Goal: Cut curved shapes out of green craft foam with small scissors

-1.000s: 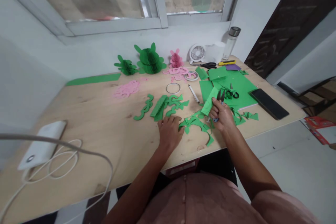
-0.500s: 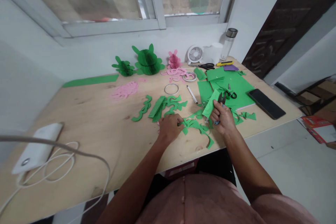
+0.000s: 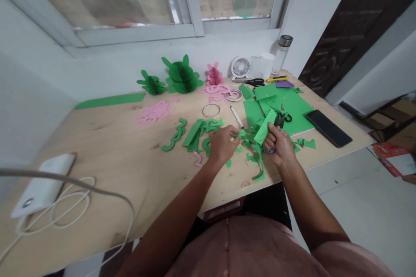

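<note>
My right hand (image 3: 277,143) is closed around a pair of scissors (image 3: 279,120), blades pointing away from me, and a folded green paper strip (image 3: 265,126) with curved lines drawn on it. My left hand (image 3: 224,142) has its fingers curled at a heap of green paper scraps (image 3: 244,135), pinching some at its edge. More loose scraps (image 3: 258,169) lie in front of the right hand. Left of my left hand are a folded green paper piece (image 3: 194,133) and wavy green cut-outs (image 3: 175,136). A small pink cut-out (image 3: 197,159) lies beside the wrist.
Green sheets (image 3: 297,110) and a phone (image 3: 329,128) lie to the right. A white pen (image 3: 237,117), a ring (image 3: 211,111) and pink cut-outs (image 3: 154,112) are mid-table. Paper honeycomb figures (image 3: 183,77), a fan (image 3: 240,67) and a bottle (image 3: 282,55) stand behind. A cable (image 3: 97,190) crosses the left.
My left hand has moved right and away from me, sweeping green scraps toward the heap by the right hand. The small pink cut-out is now uncovered. My right hand keeps its hold.
</note>
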`<state>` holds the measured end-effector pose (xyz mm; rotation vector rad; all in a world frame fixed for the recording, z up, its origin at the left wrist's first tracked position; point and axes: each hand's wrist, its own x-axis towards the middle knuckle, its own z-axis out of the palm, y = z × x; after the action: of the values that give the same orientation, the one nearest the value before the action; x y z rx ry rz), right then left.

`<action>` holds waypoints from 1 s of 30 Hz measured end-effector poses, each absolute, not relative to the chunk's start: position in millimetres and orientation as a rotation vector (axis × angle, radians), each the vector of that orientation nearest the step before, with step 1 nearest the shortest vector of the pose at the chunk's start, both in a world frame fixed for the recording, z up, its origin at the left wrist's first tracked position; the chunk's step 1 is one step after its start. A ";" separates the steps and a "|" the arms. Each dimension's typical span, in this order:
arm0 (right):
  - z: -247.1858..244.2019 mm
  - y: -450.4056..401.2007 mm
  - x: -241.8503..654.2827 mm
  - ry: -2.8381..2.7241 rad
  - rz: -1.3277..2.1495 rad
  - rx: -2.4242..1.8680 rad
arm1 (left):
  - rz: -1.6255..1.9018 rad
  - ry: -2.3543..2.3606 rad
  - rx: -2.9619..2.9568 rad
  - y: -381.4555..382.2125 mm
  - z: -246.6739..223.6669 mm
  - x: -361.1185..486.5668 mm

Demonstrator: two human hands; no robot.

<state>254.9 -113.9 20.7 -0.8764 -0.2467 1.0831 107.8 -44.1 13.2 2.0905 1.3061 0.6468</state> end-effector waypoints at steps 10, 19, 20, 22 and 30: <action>19.1 -115.9 259.7 -0.234 1.046 -0.873 | 0.503 1.315 2.329 -44.6 6.7 97.0; 15.1 -112.0 253.4 -0.233 1.079 -0.870 | 0.161 1.329 2.442 -47.6 1.0 63.7; 15.2 -112.1 252.9 -0.234 1.082 -0.870 | 0.151 1.328 2.456 -48.1 -0.2 62.9; 15.4 -112.8 252.2 -0.235 1.086 -0.869 | 0.144 1.325 2.476 -48.5 -2.4 62.6; 14.8 -116.0 253.1 -0.233 1.081 -0.877 | 0.073 1.315 2.491 -48.8 -1.3 63.9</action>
<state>253.1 -116.0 14.8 -0.8769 -0.2329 1.0808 63.9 -48.8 -1.3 2.4908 1.3147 0.0735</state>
